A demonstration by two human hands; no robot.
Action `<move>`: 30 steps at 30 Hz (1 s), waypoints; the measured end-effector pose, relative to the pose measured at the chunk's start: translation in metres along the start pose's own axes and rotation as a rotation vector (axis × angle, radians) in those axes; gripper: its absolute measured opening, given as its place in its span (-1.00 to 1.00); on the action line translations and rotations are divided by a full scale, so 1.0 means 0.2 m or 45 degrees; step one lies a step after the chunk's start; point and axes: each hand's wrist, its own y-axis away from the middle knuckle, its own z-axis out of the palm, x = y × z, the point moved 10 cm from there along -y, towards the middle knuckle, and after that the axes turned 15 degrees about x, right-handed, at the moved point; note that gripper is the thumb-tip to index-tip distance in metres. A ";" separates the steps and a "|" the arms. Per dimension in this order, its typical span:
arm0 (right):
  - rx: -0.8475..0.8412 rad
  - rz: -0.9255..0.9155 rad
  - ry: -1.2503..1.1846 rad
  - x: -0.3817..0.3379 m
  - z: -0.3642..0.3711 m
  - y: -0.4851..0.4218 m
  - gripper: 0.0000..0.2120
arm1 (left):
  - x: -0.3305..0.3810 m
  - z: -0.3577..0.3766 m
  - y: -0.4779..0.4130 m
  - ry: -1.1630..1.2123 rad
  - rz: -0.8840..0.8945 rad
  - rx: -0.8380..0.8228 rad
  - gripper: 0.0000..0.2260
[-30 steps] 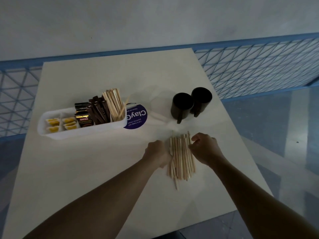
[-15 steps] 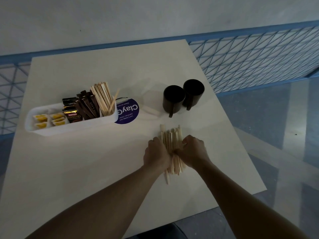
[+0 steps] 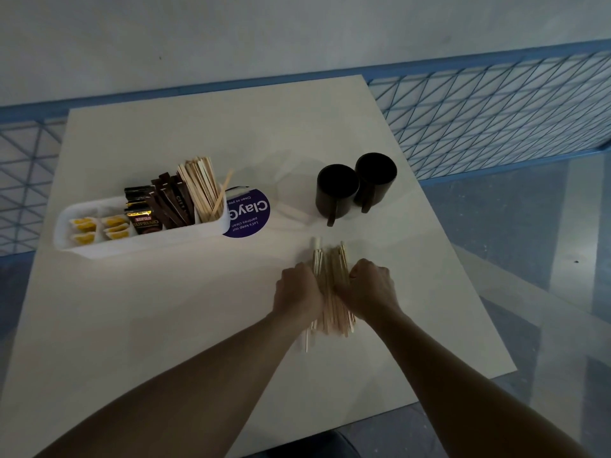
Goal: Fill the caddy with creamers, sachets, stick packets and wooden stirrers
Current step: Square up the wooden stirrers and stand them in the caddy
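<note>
A pile of loose wooden stirrers point(image 3: 330, 292) lies on the white table point(image 3: 165, 325), squeezed between my left hand point(image 3: 299, 292) and my right hand point(image 3: 372, 292). Both hands press against the pile's sides with curled fingers. At the left stands the white caddy point(image 3: 99, 242). It holds yellow creamers point(image 3: 99, 226), dark sachets point(image 3: 140, 209), brown stick packets point(image 3: 172, 203) and upright stirrers point(image 3: 201, 186).
Two black mugs point(image 3: 337, 190) point(image 3: 375, 176) stand beyond the pile. A round purple sticker point(image 3: 248, 213) lies beside the caddy. A blue mesh railing point(image 3: 496, 110) runs behind the table. The table's right edge is close to my right arm.
My hands have closed in from both sides, gathering the spread stirrers into a tighter bundle.
</note>
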 end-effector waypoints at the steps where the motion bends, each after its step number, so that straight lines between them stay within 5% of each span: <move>1: -0.005 -0.001 0.011 0.00 0.00 0.00 -0.76 | 0.00 0.00 0.00 0.000 0.006 -0.011 -0.85; 13: -0.056 0.027 0.009 0.02 0.03 -0.04 -0.94 | -0.03 0.00 -0.04 0.051 -0.036 -0.103 -0.89; 30: -0.214 0.201 -0.064 0.07 0.02 -0.05 -0.81 | -0.12 -0.08 -0.11 0.243 -0.274 -0.243 -0.76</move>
